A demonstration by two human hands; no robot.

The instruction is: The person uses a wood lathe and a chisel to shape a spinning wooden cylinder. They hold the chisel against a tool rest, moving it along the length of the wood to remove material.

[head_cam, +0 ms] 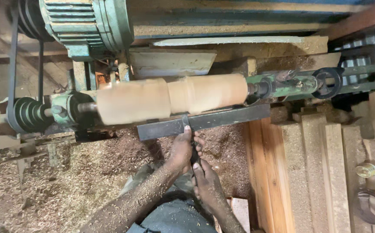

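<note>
Figure: turning on a wood lathe, seen from above my own hands. No container is showing; loose sawdust (88, 172) is lying in a heap on the floor under the lathe and dusting both my forearms.

One wooden cylinder (170, 98) is sitting lengthwise between the drive end at the left and the tailstock (282, 84) at the right, its surface blurred; a step is dividing it into a thicker left part and a thinner right part. One dark flat tool rest (202, 123) is running along its near side, just beside the wood, tilting up toward the right.

I am holding one turning chisel (191, 142) with both hands. My left hand (182, 149) is wrapping its fingers closed around the blade just behind the near edge of the tool rest, and my right hand (207, 183) is gripping the handle below, fingers curled shut. The chisel's tip is crossing the rest near its middle and meeting the cylinder at the step.

One green motor (86, 26) is standing at the upper left, with one belt (12, 64) running down to one stepped pulley (28, 114). Pale planks (299, 172) are stacked at the right, leaving little open room there; the floor to the left is more open.
</note>
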